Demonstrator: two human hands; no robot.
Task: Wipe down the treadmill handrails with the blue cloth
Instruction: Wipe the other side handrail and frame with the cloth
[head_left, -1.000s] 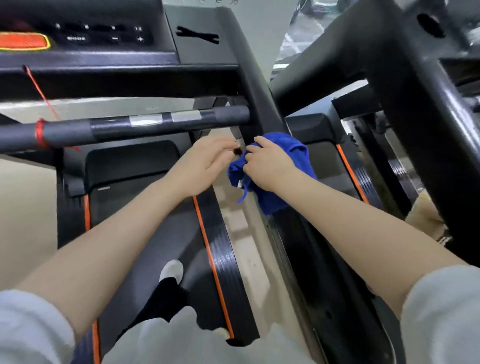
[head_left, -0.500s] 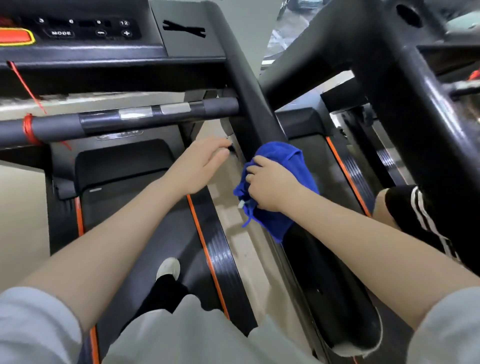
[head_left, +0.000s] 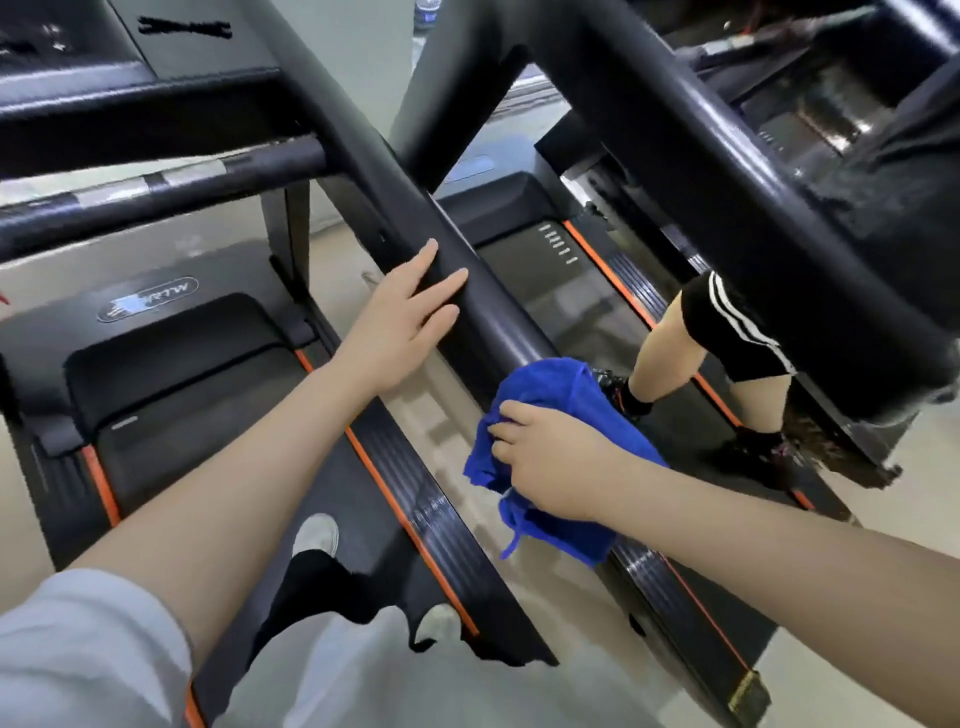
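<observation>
We press our left hand (head_left: 400, 322) flat on the black handrail (head_left: 467, 306), fingers (head_left: 441, 283) straight and a little apart. Lower down the same rail, our right hand (head_left: 550, 462) holds the blue cloth (head_left: 550, 384), fingers curled tight into it. Another person's legs (head_left: 670, 343) stand on the next treadmill (head_left: 587, 291).

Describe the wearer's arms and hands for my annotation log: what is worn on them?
Both forearms are bare. The left hand and right hand wear no gloves, rings or watch that I can see. Light grey short sleeves cover the upper arms.
</observation>
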